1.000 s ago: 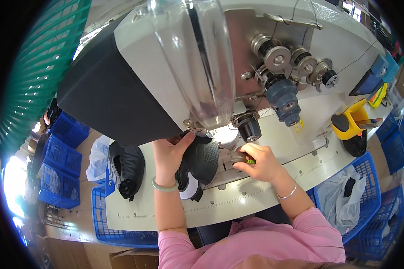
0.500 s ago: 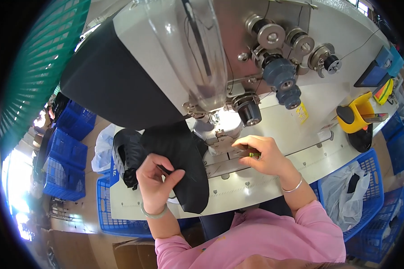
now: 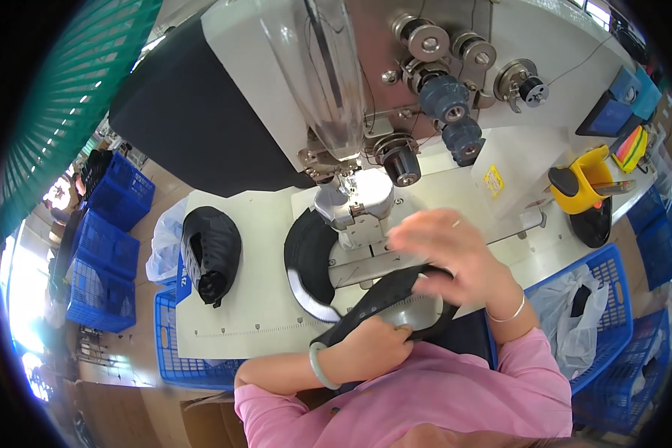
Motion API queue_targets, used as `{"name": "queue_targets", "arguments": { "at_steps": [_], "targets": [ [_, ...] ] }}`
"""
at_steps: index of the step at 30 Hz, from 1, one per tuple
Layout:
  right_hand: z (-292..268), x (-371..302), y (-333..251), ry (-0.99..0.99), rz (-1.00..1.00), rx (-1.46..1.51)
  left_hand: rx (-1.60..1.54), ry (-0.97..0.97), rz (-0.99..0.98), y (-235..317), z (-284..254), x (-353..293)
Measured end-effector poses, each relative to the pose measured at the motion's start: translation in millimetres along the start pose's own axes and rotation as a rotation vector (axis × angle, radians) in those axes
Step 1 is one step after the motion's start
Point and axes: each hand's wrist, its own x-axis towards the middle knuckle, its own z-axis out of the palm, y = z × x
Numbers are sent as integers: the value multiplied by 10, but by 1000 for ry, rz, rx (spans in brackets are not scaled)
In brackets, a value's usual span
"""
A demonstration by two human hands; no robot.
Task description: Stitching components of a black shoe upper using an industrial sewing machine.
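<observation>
At the table's near edge, my left hand (image 3: 373, 347) is closed on the rim of a black shoe upper (image 3: 362, 310), which is bent into an open loop. My right hand (image 3: 452, 257) is over the upper's far right side, smeared by motion; whether its fingers grip anything is unclear. Just beyond the upper lies a curved black piece (image 3: 306, 250) with a pale grey strip at its near end, beside the sewing machine's (image 3: 355, 198) needle area. I cannot tell whether it joins the upper. A black shoe (image 3: 213, 250) rests on the left of the table.
The machine's dark head cover (image 3: 201, 112) and thread tension knobs (image 3: 452, 112) overhang the white table (image 3: 254, 343). A yellow holder (image 3: 593, 179) stands at right. Blue baskets flank the table, one with plastic bags (image 3: 575, 321). A green slatted panel (image 3: 75, 97) is at upper left.
The black upper has moved from beside the shoe to the near edge, my left hand with it. The curved piece is uncovered. Snips seen in my right hand before cannot be made out now.
</observation>
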Motion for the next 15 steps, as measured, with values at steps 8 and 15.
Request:
{"name": "queue_targets", "arguments": {
  "at_steps": [8, 15],
  "targets": [
    [250, 84, -38, -532, -46, -159, 358, 77, -43, 39, -56, 94],
    [12, 62, -36, -227, -296, -335, 177, 609, 148, 21, -530, -263]
  ]
}}
